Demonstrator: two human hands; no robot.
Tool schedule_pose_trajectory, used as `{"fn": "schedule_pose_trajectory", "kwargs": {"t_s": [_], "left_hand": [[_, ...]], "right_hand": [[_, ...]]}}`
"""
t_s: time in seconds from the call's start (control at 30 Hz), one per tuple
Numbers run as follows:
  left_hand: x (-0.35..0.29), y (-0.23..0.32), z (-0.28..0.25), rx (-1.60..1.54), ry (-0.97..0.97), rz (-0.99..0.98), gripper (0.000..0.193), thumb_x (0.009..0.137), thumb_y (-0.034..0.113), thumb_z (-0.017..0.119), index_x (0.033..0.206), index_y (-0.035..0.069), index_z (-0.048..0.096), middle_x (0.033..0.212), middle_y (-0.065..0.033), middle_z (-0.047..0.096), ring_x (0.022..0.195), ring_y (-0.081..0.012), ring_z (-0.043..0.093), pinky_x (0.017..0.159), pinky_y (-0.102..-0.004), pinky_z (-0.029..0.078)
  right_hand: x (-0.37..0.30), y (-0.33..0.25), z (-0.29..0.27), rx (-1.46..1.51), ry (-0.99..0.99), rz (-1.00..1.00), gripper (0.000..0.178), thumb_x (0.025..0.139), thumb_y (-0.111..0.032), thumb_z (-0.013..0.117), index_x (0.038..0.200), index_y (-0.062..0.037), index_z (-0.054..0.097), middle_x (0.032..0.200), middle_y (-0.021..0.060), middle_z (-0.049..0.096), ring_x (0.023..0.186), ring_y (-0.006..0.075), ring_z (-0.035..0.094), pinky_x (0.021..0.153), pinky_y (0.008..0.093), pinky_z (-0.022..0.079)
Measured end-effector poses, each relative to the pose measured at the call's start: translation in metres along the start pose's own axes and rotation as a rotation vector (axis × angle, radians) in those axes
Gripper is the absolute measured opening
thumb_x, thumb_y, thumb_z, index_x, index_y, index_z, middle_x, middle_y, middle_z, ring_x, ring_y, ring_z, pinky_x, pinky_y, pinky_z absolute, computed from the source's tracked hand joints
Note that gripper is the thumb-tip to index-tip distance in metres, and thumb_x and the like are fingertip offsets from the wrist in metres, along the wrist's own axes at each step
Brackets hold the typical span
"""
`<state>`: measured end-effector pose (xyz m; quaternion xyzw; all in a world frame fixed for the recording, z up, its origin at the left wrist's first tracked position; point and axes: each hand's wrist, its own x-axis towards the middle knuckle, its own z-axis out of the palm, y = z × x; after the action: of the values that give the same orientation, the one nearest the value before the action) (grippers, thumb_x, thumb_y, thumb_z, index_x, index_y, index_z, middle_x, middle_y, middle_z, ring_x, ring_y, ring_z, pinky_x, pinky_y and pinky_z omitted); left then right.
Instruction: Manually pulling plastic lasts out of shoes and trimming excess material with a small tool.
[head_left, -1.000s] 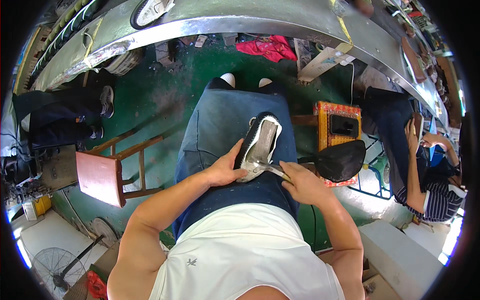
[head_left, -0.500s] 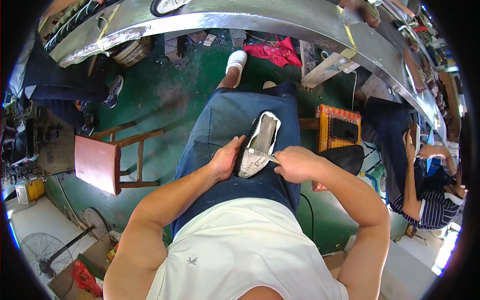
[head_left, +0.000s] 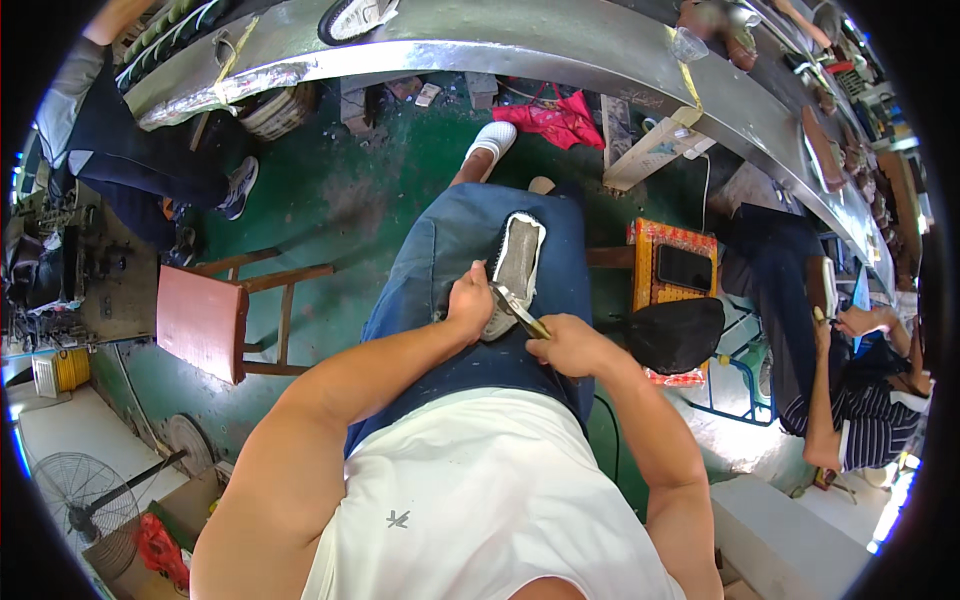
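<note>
A half-made shoe (head_left: 517, 262) lies bottom up across my lap, its grey insole ringed by a white folded edge and a dark fringe. My left hand (head_left: 468, 303) grips its left side near the end closest to me, thumb up against the edge. Closed around the handles of metal pliers (head_left: 521, 313), my right hand (head_left: 572, 346) holds the jaws at the shoe's white edge, beside my left thumb. Whether the jaws pinch the material is too small to tell. My hands cover part of the shoe's near end.
Ahead runs a metal workbench (head_left: 480, 50) with a shoe (head_left: 355, 18) on it. A stool (head_left: 203, 318) stands left; right is an orange seat with a phone (head_left: 684, 267) and a black pad (head_left: 675, 335). Co-workers sit at far right (head_left: 860, 430) and stand at left (head_left: 150, 180).
The pliers have swung from lying across the shoe to a steeper slant at its edge. My left hand has moved up along the shoe's side, and my right hand has shifted slightly nearer me.
</note>
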<state>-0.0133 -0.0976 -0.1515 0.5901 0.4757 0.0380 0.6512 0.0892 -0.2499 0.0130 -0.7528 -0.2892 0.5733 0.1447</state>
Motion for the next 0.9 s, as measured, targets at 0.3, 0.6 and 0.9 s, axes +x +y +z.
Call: {"fn": "schedule_pose_trajectory", "kwargs": {"t_s": [0.3, 0.6, 0.9], "left_hand": [[-0.019, 0.013, -0.004, 0.318, 0.029, 0.406, 0.056, 0.109, 0.039, 0.033, 0.141, -0.002, 0.053, 0.128, -0.0305, 0.062, 0.125, -0.0454, 0.056, 0.107, -0.0463, 0.044], [-0.021, 0.02, -0.02, 0.487, -0.21, 0.631, 0.053, 0.108, 0.028, 0.04, 0.155, 0.004, 0.036, 0.152, -0.0358, 0.036, 0.144, -0.0487, 0.034, 0.115, -0.0439, 0.037], [-0.023, 0.034, -0.019, 0.498, -0.316, 0.562, 0.064, 0.107, 0.024, 0.046, 0.157, -0.005, 0.022, 0.158, -0.0303, 0.031, 0.149, -0.0396, 0.031, 0.12, -0.0376, 0.029]], "right_hand": [[0.007, 0.028, -0.011, -0.486, 0.462, -0.197, 0.034, 0.089, -0.01, 0.066, 0.116, 0.009, 0.056, 0.104, 0.0293, 0.065, 0.101, 0.0443, 0.065, 0.093, 0.0478, 0.052], [0.012, 0.08, -0.025, -0.471, 0.587, -0.087, 0.018, 0.095, -0.02, 0.061, 0.1, -0.0024, 0.056, 0.096, 0.0224, 0.069, 0.091, 0.0427, 0.068, 0.079, 0.0526, 0.053], [0.002, 0.071, -0.052, -0.42, 0.583, -0.335, 0.033, 0.092, -0.01, 0.062, 0.12, 0.0072, 0.058, 0.107, 0.0286, 0.066, 0.103, 0.0446, 0.064, 0.09, 0.0506, 0.051]]}}
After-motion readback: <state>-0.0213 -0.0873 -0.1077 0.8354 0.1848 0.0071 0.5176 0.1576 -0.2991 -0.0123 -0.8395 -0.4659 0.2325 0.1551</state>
